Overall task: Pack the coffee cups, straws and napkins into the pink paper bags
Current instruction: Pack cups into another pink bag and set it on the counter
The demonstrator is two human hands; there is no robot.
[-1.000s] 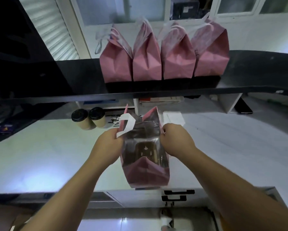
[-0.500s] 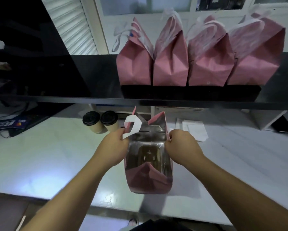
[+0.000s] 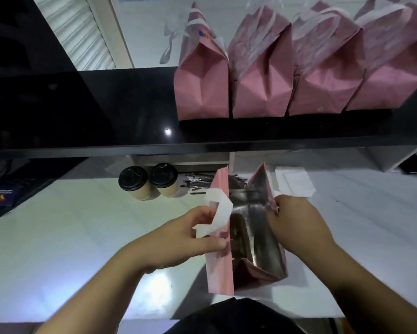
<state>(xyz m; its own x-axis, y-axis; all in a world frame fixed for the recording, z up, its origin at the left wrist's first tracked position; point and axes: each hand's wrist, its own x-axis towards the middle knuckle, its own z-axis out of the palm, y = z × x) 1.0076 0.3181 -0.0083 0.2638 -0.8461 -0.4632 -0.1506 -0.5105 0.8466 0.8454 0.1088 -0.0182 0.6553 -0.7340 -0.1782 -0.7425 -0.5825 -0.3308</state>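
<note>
a single head-worn view looks forward and steeply down from above the white counter (image 3: 58,237), close over the open pink bag (image 3: 220,273) and both forearms. it faces the black shelf (image 3: 82,112) straight ahead, wide-angle bending the edges. no second view shares the scene.

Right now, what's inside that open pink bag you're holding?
The open pink bag has a shiny silver lining and something dark at its bottom, too dim to identify. The left hand and right hand hold its rim open; its near wall hides the rest.
</note>
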